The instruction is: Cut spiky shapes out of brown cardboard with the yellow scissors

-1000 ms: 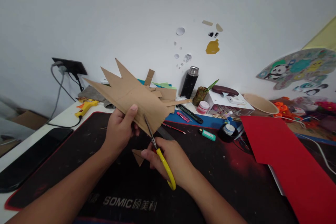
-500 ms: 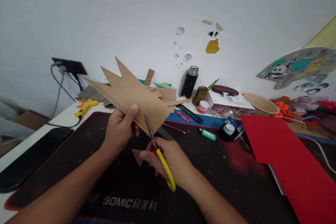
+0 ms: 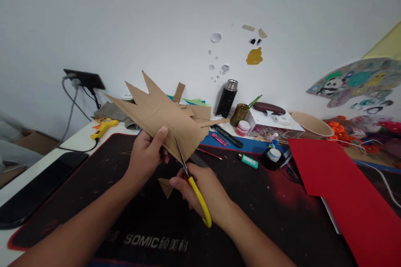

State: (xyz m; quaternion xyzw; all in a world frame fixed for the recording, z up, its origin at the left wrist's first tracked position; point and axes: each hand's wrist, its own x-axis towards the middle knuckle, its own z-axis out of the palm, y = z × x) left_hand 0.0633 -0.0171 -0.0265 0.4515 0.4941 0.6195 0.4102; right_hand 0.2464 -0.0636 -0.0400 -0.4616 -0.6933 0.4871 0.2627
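Observation:
My left hand [image 3: 148, 150] grips the lower edge of a brown piece of cardboard [image 3: 159, 114], thumb on its face and fingers behind. Pointed spikes stick out along the cardboard's upper left side. In my right hand [image 3: 200, 187] is a pair of scissors [image 3: 199, 200] with yellow handles. One blade lies over the face of the cardboard near its lower right edge; the other blade is hidden behind it. A small triangular cardboard scrap [image 3: 166, 187] lies on the black mat [image 3: 147, 212] beside my right thumb.
A yellow glue gun [image 3: 105, 128] and a black phone [image 3: 40, 187] lie at the left. Behind are cardboard scraps, a black thermos [image 3: 227, 98] and a utility knife [image 3: 228, 137]. A teal lighter [image 3: 248, 161] and red sheet [image 3: 338, 183] lie to the right.
The cardboard and my left hand have shifted slightly right and down in view. The scissors stay at its lower edge, with both hands keeping their holds.

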